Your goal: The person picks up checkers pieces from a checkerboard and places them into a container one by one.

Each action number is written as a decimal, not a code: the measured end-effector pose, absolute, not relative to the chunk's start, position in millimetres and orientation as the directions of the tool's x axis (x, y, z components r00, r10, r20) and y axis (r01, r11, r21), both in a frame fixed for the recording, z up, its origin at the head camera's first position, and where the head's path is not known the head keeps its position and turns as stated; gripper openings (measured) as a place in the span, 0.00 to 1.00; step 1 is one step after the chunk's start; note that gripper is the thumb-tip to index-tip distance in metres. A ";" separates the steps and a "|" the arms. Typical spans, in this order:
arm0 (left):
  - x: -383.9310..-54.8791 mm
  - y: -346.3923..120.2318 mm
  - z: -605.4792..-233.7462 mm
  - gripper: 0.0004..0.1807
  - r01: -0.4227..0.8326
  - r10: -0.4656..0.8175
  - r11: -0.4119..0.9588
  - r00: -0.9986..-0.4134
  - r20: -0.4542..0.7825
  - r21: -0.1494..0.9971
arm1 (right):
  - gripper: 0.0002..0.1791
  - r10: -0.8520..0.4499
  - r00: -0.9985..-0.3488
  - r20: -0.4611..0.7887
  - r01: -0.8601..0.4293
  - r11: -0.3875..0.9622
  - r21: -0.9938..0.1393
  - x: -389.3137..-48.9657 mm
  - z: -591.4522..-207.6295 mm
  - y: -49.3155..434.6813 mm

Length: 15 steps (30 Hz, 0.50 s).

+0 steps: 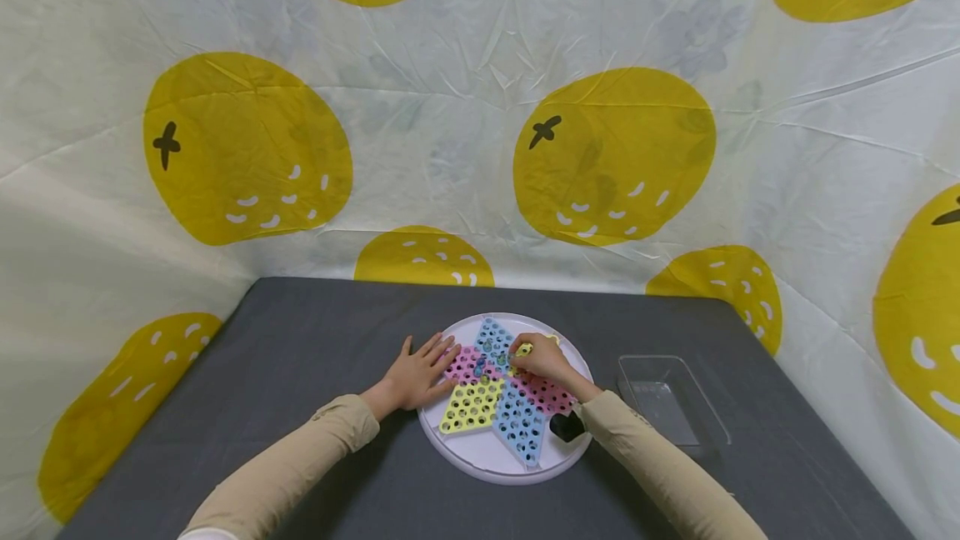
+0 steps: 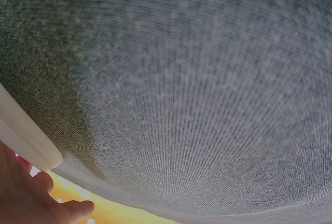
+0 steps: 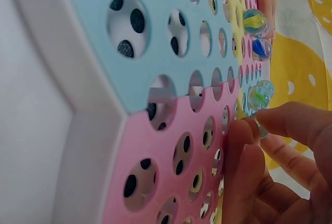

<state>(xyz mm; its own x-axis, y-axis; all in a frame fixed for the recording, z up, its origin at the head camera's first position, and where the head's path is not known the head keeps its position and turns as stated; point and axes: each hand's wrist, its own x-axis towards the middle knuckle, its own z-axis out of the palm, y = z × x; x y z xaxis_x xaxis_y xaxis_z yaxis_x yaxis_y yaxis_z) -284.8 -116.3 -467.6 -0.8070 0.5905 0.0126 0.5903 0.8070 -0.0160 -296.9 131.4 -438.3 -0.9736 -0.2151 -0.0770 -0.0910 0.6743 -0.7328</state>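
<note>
A round white Chinese checkers board [image 1: 480, 473] lies on the dark tabletop. Its raised star has pink, blue and yellow sections pierced with holes. My left hand [image 1: 415, 375] rests on the board's left edge, fingers spread; the left wrist view catches part of this hand [image 2: 36, 195] beside the white rim [image 2: 31, 141]. Over the upper right of the star, my right hand [image 1: 546, 359] pinches a clear glass marble [image 3: 263, 131], mostly hidden by the fingertips, close to the holes. Nearby sit a blue marble [image 3: 262, 49], a yellow-streaked marble [image 3: 254, 23] and a green-tinted one [image 3: 259, 96].
A clear plastic box [image 1: 663, 398] stands to the right of the board, beside my right forearm. A dark cloth [image 1: 352, 490] covers the table. White fabric printed with yellow fruit [image 1: 615, 157] hangs at the back and sides.
</note>
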 end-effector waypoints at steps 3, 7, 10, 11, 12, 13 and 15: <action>-283.9 -116.3 -466.3 0.34 0.590 0.590 0.807 -0.808 0.005 -0.026 | 0.07 -0.225 -0.971 -0.083 -0.085 0.646 -0.759 -295.5 -436.7 132.2; -284.2 -116.5 -466.8 0.34 0.591 0.591 0.806 -0.806 0.008 -0.031 | 0.07 -0.239 -0.967 -0.091 -0.073 0.600 -0.797 -293.3 -434.1 133.7; -285.0 -116.6 -468.4 0.35 0.588 0.588 0.809 -0.809 0.007 -0.031 | 0.08 -0.238 -0.966 -0.104 -0.057 0.583 -0.811 -292.6 -433.5 135.6; -285.0 -116.8 -468.8 0.35 0.586 0.587 0.810 -0.810 0.006 -0.030 | 0.08 -0.234 -0.967 -0.105 -0.053 0.583 -0.811 -292.6 -433.3 136.2; -285.1 -116.9 -469.2 0.35 0.584 0.584 0.811 -0.812 0.002 -0.029 | 0.08 -0.230 -0.967 -0.108 -0.049 0.587 -0.808 -292.7 -432.9 136.8; -285.2 -116.8 -469.6 0.35 0.583 0.583 0.812 -0.813 0.002 -0.026 | 0.08 -0.224 -0.969 -0.106 -0.050 0.597 -0.801 -293.0 -432.5 137.5; -285.3 -116.7 -469.9 0.35 0.577 0.577 0.816 -0.817 -0.006 -0.032 | 0.08 -0.220 -0.971 -0.091 -0.069 0.626 -0.777 -292.6 -429.7 138.9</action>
<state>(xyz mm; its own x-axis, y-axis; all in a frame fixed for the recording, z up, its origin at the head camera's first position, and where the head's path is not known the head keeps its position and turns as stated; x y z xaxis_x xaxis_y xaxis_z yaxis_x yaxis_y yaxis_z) -285.3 -116.7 -469.9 -0.8168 0.5769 -0.0065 0.5768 0.8163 -0.0325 -292.6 138.9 -429.7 -0.9711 -0.2204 -0.0914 -0.0689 0.6256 -0.7771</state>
